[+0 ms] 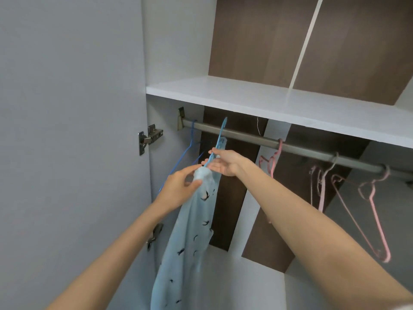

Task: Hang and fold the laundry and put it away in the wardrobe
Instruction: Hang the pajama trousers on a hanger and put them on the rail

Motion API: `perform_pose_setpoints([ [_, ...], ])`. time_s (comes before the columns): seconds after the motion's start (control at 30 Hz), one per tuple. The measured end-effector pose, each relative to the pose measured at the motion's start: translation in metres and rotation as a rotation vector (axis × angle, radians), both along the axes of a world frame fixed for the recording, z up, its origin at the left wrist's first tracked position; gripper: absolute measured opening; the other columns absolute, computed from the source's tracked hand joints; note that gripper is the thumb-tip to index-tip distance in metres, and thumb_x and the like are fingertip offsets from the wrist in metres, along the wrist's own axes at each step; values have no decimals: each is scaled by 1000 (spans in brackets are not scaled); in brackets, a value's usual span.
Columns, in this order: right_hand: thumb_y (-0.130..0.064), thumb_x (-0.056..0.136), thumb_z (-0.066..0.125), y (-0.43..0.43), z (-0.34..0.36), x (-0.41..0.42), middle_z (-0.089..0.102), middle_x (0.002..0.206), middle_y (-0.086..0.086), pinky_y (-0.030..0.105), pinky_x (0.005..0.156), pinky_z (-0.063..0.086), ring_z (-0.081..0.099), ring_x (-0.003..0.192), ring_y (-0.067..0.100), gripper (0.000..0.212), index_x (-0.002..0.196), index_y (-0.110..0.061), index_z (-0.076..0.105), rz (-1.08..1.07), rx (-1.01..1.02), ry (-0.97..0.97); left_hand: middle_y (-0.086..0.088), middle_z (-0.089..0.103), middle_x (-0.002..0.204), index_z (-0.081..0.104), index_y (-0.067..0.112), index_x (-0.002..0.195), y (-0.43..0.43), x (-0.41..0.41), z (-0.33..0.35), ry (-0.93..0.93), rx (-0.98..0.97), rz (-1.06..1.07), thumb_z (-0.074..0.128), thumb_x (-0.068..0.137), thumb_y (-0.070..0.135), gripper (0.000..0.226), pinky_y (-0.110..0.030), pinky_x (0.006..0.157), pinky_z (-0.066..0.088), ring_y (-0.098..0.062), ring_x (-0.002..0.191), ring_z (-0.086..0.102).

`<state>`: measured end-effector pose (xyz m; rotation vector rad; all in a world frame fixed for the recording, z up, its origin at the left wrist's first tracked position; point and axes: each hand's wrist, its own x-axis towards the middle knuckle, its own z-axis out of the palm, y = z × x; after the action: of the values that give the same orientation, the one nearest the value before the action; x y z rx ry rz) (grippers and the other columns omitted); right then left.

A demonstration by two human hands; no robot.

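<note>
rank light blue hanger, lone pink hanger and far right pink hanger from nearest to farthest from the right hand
1. light blue hanger: held by the right hand
2. lone pink hanger: just to its right
3. far right pink hanger: farthest right

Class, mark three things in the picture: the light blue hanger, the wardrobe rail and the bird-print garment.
light blue hanger [219,140], head view, neck below the hook.
wardrobe rail [301,149], head view, bare middle stretch.
bird-print garment [192,231], head view, middle of the hanging cloth.

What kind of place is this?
Most likely the inside of a wardrobe: a rail with pink hangers on it, a shelf above, and a garment on a blue hanger.
</note>
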<state>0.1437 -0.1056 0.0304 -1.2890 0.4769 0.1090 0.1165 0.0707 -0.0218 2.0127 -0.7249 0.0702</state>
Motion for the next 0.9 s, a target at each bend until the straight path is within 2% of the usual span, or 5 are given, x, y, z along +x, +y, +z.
perform_pose_setpoints([
  [0.13,-14,99,48,-15,-8,30,52,133,25,38,90,47,55,122,35,10,91,-10,53,33,39,20,19,59,102,55,25,131,-18,23,-6,-26,19,46,61,89,14,43,-1,64,38,-9,64,57],
  [0.23,-13,99,48,-23,-14,48,51,135,25,39,87,47,54,123,36,9,91,-10,52,45,62,24,15,61,103,54,22,131,-28,37,-13,-19,14,75,60,90,12,43,1,63,37,-7,66,55],
  [0.4,-11,98,49,-37,-28,67,51,134,27,40,98,45,54,121,36,9,91,-7,53,39,71,64,8,60,120,54,14,132,-40,57,-28,2,53,95,59,91,7,42,5,71,34,-6,104,57],
  [0.63,-10,98,50,-45,-44,78,52,133,26,41,87,48,57,118,36,32,128,-2,45,23,50,42,-2,60,128,51,15,135,-50,69,-47,68,99,86,57,91,6,45,-34,97,46,-22,112,60],
  [0.9,-5,95,53,-56,-53,69,51,136,23,38,100,45,53,124,33,38,132,1,46,7,-6,21,-3,54,137,46,12,139,-56,67,-59,84,118,107,57,92,9,48,-34,102,43,-21,120,55],
])
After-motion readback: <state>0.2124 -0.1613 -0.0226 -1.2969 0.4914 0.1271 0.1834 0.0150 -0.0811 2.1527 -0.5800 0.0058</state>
